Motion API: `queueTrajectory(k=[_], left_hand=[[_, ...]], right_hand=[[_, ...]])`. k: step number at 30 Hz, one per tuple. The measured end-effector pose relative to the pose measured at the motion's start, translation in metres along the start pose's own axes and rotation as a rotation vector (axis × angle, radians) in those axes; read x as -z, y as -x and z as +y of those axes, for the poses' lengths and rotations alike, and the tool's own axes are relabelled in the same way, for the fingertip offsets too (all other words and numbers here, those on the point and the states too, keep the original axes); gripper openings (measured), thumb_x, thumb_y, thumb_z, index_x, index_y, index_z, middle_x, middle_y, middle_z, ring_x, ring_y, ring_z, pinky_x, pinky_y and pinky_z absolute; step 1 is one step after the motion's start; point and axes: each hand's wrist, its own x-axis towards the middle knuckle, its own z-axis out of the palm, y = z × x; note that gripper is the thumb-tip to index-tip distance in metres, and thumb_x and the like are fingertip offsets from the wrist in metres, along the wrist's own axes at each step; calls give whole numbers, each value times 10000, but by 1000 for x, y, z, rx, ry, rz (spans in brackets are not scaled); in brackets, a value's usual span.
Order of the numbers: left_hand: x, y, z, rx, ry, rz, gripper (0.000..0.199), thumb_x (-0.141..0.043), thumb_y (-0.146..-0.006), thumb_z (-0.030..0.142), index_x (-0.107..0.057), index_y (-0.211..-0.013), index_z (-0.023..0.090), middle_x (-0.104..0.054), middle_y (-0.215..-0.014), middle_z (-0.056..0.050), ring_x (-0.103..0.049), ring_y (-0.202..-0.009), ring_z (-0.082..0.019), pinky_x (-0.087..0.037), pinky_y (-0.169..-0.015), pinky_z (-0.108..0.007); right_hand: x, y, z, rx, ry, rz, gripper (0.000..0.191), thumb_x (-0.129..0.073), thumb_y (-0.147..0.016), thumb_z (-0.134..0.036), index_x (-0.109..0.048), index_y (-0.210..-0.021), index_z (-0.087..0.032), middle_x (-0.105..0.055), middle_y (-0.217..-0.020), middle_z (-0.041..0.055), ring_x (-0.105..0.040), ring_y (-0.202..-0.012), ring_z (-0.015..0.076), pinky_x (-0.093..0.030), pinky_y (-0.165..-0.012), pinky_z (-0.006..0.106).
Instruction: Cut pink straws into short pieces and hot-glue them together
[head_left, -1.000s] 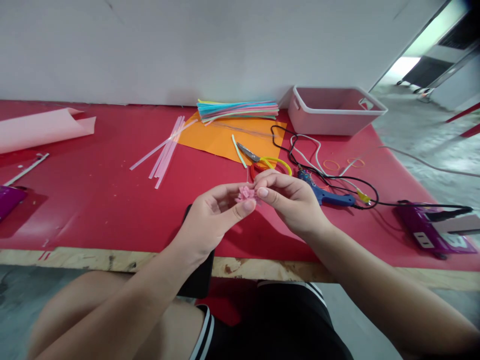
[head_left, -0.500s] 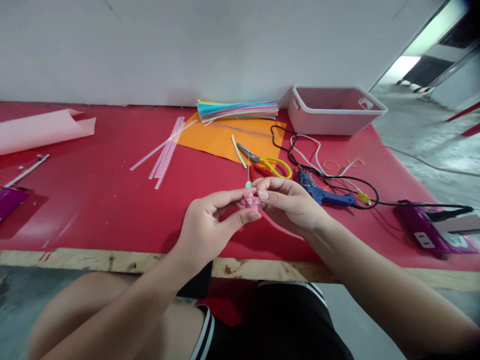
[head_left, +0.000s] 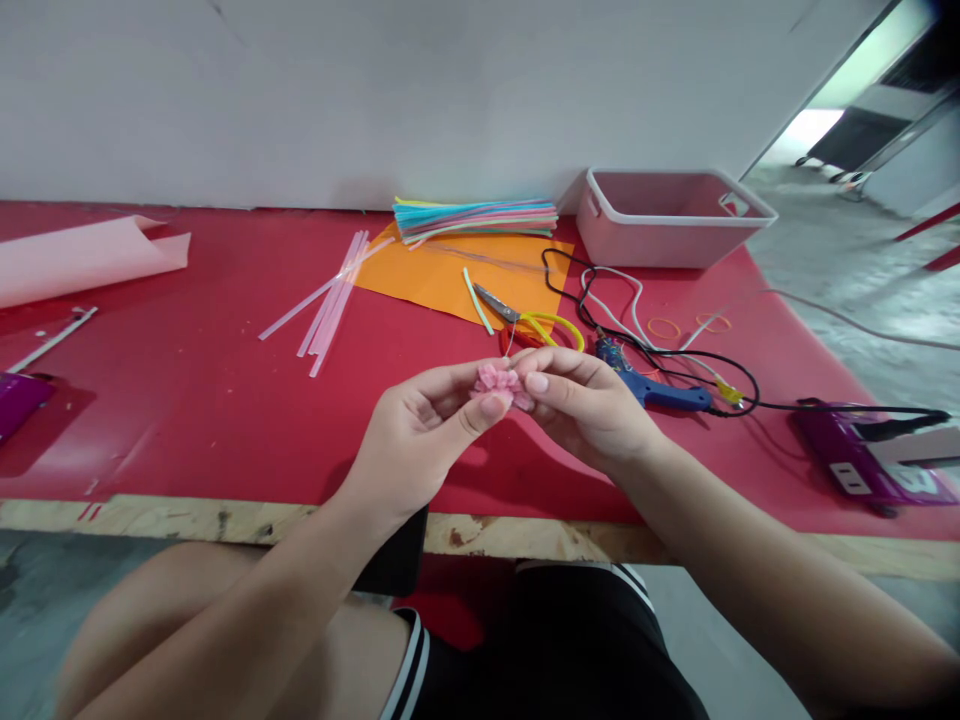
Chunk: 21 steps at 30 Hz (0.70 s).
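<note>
Between my two hands is a small pink ruffled flower (head_left: 498, 380), its petals bunched and facing me. My left hand (head_left: 424, 425) pinches it from the left, thumb across its lower front and fingers behind. On the other side, my right hand (head_left: 592, 400) grips its right edge between thumb and forefinger. A thin pale wire stem (head_left: 512, 338) sticks up behind the flower, over the scissors (head_left: 536, 322) with yellow and red handles. The fingertips behind the flower are hidden.
Pink strips (head_left: 337, 300) lie left of an orange sheet (head_left: 420, 280) bearing bundled coloured strips (head_left: 476, 220). A blue glue gun (head_left: 660, 392) with tangled cables lies right, near a purple power strip (head_left: 862, 455). A pink bin (head_left: 667, 235) stands behind; rolled pink paper (head_left: 90, 258) lies far left.
The flower has turned and risen slightly in my fingers, showing more of its petals. The green tip seen behind it is now out of sight, and the wire stem leans right.
</note>
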Motion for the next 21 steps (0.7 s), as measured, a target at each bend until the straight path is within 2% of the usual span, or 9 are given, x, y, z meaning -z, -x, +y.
queueTrajectory(k=[5, 11, 21], left_hand=[[-1, 1, 2, 30, -17, 7, 234, -892, -775, 301, -833, -989, 228, -850, -1015, -42, -793, -989, -220, -640, -926, -332], [-1, 0, 3, 40, -4, -6, 174, -881, -791, 304, -840, -947, 237, -853, -989, -22, -793, -980, -191, -624, -945, -296], [1, 1, 0, 34, -43, -18, 223, -900, -754, 284, -839, -959, 222, -850, -982, -53, -791, -920, -220, -645, -843, -326]], right_hand=[[1, 0, 1, 42, 76, -7, 179, -912, -727, -350, -788, -720, -220, -717, -718, -5, -650, -696, 126, -575, -740, 294], [5, 0, 5, 80, 128, -2, 165, -888, -774, -351, -790, -755, -219, -733, -767, -1, -653, -725, 117, -559, -770, 282], [5, 1, 6, 14, 99, 19, 241, -922, -727, -363, -746, -772, -204, -712, -778, -2, -645, -735, 118, -561, -738, 274]])
